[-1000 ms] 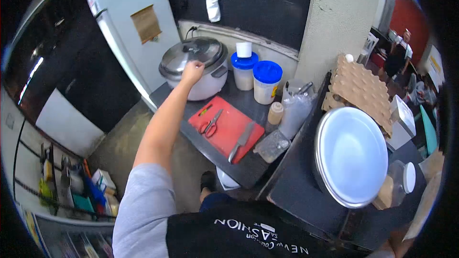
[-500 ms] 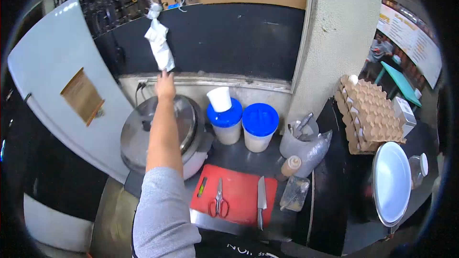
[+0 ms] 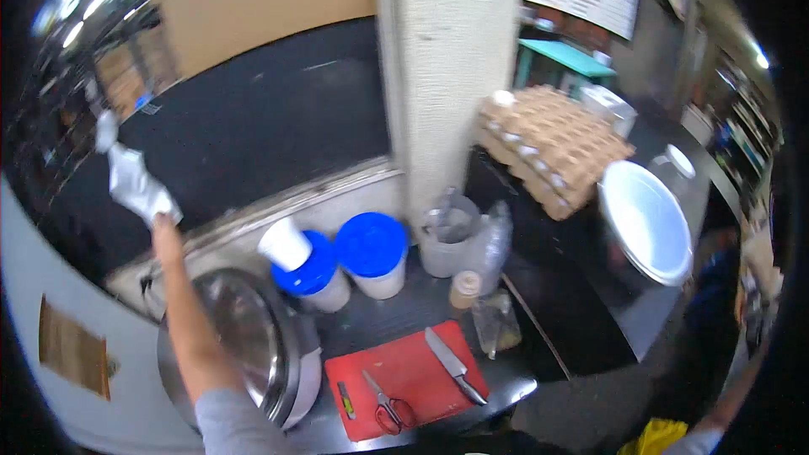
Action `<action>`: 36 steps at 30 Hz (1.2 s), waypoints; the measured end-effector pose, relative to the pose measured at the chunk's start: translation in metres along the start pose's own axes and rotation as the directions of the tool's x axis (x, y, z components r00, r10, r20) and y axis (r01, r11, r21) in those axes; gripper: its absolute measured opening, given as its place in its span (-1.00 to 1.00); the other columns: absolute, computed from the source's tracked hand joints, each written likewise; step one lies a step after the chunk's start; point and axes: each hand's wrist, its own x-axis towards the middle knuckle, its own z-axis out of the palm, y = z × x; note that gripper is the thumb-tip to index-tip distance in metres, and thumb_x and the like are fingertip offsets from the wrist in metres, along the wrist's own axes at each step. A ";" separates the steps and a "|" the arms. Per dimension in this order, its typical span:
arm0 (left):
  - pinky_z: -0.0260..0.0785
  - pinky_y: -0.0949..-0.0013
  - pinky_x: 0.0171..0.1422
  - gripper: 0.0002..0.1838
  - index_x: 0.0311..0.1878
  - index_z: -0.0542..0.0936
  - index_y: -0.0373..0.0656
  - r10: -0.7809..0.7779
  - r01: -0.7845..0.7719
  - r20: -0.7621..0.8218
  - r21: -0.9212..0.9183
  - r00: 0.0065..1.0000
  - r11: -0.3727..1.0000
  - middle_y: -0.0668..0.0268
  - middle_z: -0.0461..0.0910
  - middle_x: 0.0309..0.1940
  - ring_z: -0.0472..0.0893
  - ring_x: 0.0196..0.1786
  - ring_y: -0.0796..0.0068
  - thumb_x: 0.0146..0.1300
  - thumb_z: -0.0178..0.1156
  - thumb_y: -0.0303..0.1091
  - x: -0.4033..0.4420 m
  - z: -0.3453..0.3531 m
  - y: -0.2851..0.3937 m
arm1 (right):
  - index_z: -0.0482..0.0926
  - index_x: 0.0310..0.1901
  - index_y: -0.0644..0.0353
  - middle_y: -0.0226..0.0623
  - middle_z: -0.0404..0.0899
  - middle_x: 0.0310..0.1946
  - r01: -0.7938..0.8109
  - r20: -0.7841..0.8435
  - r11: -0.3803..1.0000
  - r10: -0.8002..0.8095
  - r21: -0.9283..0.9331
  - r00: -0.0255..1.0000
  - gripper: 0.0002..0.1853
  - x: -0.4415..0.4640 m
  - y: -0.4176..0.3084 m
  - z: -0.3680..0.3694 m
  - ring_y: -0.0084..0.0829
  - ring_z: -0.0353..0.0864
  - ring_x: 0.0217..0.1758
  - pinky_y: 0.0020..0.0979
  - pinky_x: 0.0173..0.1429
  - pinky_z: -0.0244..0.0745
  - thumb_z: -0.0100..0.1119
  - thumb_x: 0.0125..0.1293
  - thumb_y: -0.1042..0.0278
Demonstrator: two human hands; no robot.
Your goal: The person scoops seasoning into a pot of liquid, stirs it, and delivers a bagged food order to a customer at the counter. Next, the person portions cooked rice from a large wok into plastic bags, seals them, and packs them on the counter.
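Note:
My left hand [image 3: 165, 234] reaches up at the far left, its fingers closed at the lower end of a crumpled white cloth [image 3: 139, 185]. The cloth hangs knotted from the metal grille; whether it is fabric or plastic is hard to tell. Below my left forearm is a large round cooker [image 3: 295, 371] with a shiny lid. A grey-sleeved forearm [image 3: 731, 400], apparently my right, stretches out at the lower right edge; its hand is outside the view. Near that sleeve lies something yellow [image 3: 657, 438], partly cut off.
On the counter, a red cutting board [image 3: 392, 375] bears scissors [image 3: 388, 404] and a knife [image 3: 455, 362]. Two blue-lidded tubs [image 3: 371, 244], one topped by a white cup [image 3: 285, 244], stand behind. Egg trays [image 3: 556, 143] and a white basin [image 3: 645, 223] are at the right.
My view has swung to the right, so the counter things appear further left. My left hand stays at the cloth's lower end. A forearm and something yellow have come into view at the lower right.

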 end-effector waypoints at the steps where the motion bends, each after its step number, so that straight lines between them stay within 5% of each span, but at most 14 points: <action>1: 0.34 0.03 0.02 -0.76 -0.10 0.48 -0.30 0.176 -0.158 -0.115 0.151 0.978 0.976 -0.01 0.48 -0.10 0.49 -0.04 -0.06 0.30 -0.15 -0.46 -0.002 -0.014 0.009 | 0.33 0.24 0.43 0.02 0.55 0.03 0.005 0.011 1.000 -0.006 0.009 1.000 -0.27 0.002 0.009 0.005 -0.18 0.52 0.08 -0.20 0.22 0.39 -0.27 0.44 -0.21; 8: 0.28 0.03 0.19 -0.87 -0.28 0.49 -0.35 0.423 -0.363 -0.148 0.312 0.894 0.878 0.00 0.47 0.02 0.39 0.19 -0.07 0.09 0.03 -0.53 -0.014 -0.098 0.054 | 0.46 0.04 0.44 -0.06 0.58 -0.16 0.102 0.114 0.993 -0.109 0.065 0.988 -0.52 -0.016 0.027 0.013 -0.28 0.55 -0.16 -0.28 0.02 0.46 -0.23 0.47 0.13; 9: 0.29 0.04 0.18 -0.84 -0.24 0.49 -0.35 0.424 -0.362 -0.147 0.324 0.893 0.874 -0.01 0.47 0.02 0.40 0.18 -0.08 0.09 0.03 -0.54 -0.019 -0.103 0.059 | 0.48 -0.17 0.38 -0.15 0.53 -0.30 0.163 0.065 0.986 -0.166 0.039 0.984 -0.63 -0.015 0.041 0.015 -0.32 0.51 -0.25 -0.32 -0.06 0.44 -0.22 0.44 0.21; 12: 0.30 0.08 0.19 -0.76 -0.13 0.48 -0.35 0.343 -0.316 -0.009 0.366 0.939 0.876 -0.04 0.46 0.03 0.42 0.15 -0.08 0.09 0.01 -0.57 -0.022 -0.128 0.076 | 0.47 -0.15 0.35 -0.17 0.52 -0.33 0.203 -0.127 0.979 -0.203 -0.018 0.971 -0.65 -0.006 0.078 0.025 -0.34 0.50 -0.29 -0.35 -0.17 0.47 -0.15 0.45 0.18; 18: 0.19 0.13 0.35 -0.53 0.13 0.42 -0.38 0.353 -0.295 -0.044 0.458 0.935 0.839 -0.12 0.40 0.16 0.36 0.25 -0.06 0.09 0.08 -0.54 -0.040 -0.159 0.075 | 0.23 0.35 0.20 -0.15 0.40 0.22 -0.125 -0.001 0.784 0.159 0.609 0.987 -0.46 0.024 0.241 0.032 -0.36 0.39 0.29 -0.33 0.37 0.24 -0.14 0.47 0.05; 19: 0.18 0.13 0.35 -0.56 0.15 0.41 -0.38 0.079 -0.130 0.137 0.422 0.987 0.897 -0.14 0.38 0.19 0.37 0.25 -0.07 0.17 0.01 -0.49 -0.040 -0.189 0.114 | 0.24 0.33 0.21 -0.13 0.38 0.21 -0.165 0.022 0.750 0.197 0.641 0.980 -0.48 0.021 0.239 0.034 -0.37 0.34 0.29 -0.35 0.35 0.21 -0.17 0.48 0.07; 20: 0.19 0.12 0.36 -0.58 0.15 0.42 -0.37 0.106 -0.121 0.063 0.325 0.992 0.938 -0.12 0.38 0.20 0.36 0.26 -0.07 0.20 -0.01 -0.47 -0.044 -0.194 0.112 | 0.26 0.31 0.22 -0.11 0.36 0.20 -0.203 0.045 0.713 0.235 0.671 0.971 -0.51 0.019 0.237 0.037 -0.39 0.30 0.28 -0.37 0.32 0.19 -0.20 0.49 0.09; 25: 0.18 0.13 0.38 -0.65 0.03 0.47 -0.32 0.222 -0.161 -0.093 0.435 0.971 0.886 -0.07 0.36 0.23 0.32 0.30 -0.05 0.14 0.04 -0.52 -0.048 -0.239 0.132 | 0.44 0.06 0.36 -0.11 0.55 -0.27 0.011 0.120 0.903 -0.069 0.429 0.990 -0.59 0.061 0.264 0.021 -0.33 0.53 -0.28 -0.39 -0.24 0.50 -0.09 0.45 0.14; 27: 0.25 0.17 0.32 -0.64 0.06 0.50 -0.27 0.167 -0.094 -0.146 0.408 0.975 0.908 0.02 0.41 0.18 0.38 0.26 0.03 0.16 0.02 -0.50 -0.055 -0.265 0.158 | 0.32 0.23 0.33 -0.06 0.59 -0.17 0.374 -0.256 0.882 -0.306 0.286 0.917 -0.55 0.076 0.315 0.033 -0.32 0.63 -0.20 -0.40 -0.17 0.62 0.00 0.43 0.24; 28: 0.31 0.20 0.26 -0.65 0.05 0.51 -0.25 0.130 -0.049 -0.176 0.405 0.976 0.913 0.08 0.45 0.14 0.43 0.21 0.07 0.16 0.02 -0.49 -0.061 -0.286 0.195 | 0.26 0.29 0.30 -0.03 0.55 -0.05 -0.083 -0.156 0.948 0.136 0.306 0.978 -0.51 0.054 0.235 0.040 -0.34 0.62 -0.10 -0.42 -0.14 0.64 0.04 0.40 0.32; 29: 0.38 0.23 0.20 -0.65 0.04 0.53 -0.23 0.094 -0.004 -0.206 0.399 0.974 0.917 0.14 0.50 0.09 0.48 0.16 0.11 0.17 0.01 -0.48 -0.067 -0.306 0.231 | 0.26 0.29 0.31 -0.03 0.54 -0.03 -0.091 -0.133 0.957 0.131 0.274 0.982 -0.51 0.048 0.232 0.039 -0.33 0.61 -0.09 -0.41 -0.12 0.62 0.02 0.41 0.30; 30: 0.37 0.18 0.21 -0.68 -0.05 0.57 -0.22 0.304 -0.136 -0.269 0.503 0.914 0.854 0.13 0.53 0.04 0.47 0.16 0.07 0.09 0.05 -0.52 -0.060 -0.295 0.202 | 0.26 0.29 0.32 -0.02 0.53 -0.02 -0.029 -0.109 0.963 0.060 0.268 0.992 -0.51 0.052 0.256 0.034 -0.33 0.59 -0.07 -0.39 -0.10 0.61 0.00 0.42 0.28; 34: 0.40 0.13 0.08 -0.88 -0.40 0.57 -0.23 0.192 -0.168 0.026 0.604 0.981 0.779 0.17 0.57 -0.16 0.51 0.06 0.11 -0.09 0.19 -0.48 -0.074 -0.337 0.278 | 0.26 0.29 0.35 -0.01 0.49 0.05 0.066 -0.056 0.961 -0.053 0.269 0.997 -0.50 0.060 0.313 0.016 -0.29 0.54 -0.02 -0.32 -0.03 0.54 -0.07 0.45 0.20; 36: 0.39 0.11 0.02 -0.91 -0.45 0.55 -0.23 0.236 -0.148 -0.097 0.540 0.967 0.828 0.16 0.57 -0.20 0.51 0.01 0.11 -0.09 0.21 -0.46 -0.093 -0.331 0.284 | 0.27 0.29 0.37 0.00 0.46 0.08 0.085 -0.039 0.960 -0.078 0.266 0.996 -0.49 0.060 0.328 0.012 -0.27 0.51 0.01 -0.29 0.01 0.51 -0.11 0.46 0.15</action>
